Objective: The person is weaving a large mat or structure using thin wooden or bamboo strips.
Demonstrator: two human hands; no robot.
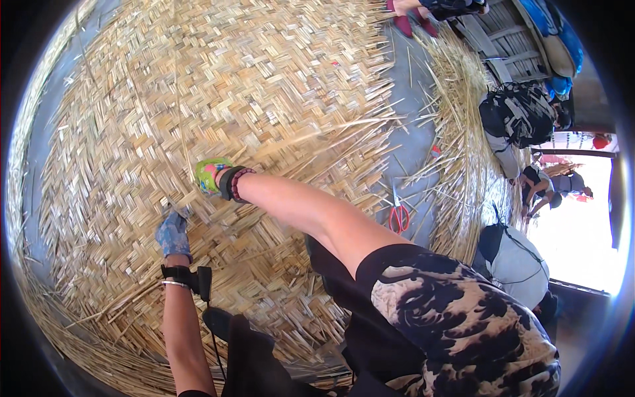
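Note:
A large mat of woven pale straw strips [264, 79] fills the floor below me. My left hand [173, 231], in a blue patterned glove with a black strap at the wrist, is curled down on the mat at lower left; what its fingers grip is unclear. My right hand [213, 173], in a green floral glove with bands at the wrist, reaches across to the middle-left, higher up, fingers bent against the weave, their hold hidden. Long loose strips lie along the mat's right side. Red-handled scissors [399, 217] lie just beyond that edge.
Loose straw [450, 112] is heaped at right beside bags [512, 116] and a pale round bundle [522, 264]. A person's maroon-shod feet [403, 23] are at the top. Other people [539, 188] crouch near a bright doorway. Slatted wooden boards [506, 46] are at upper right.

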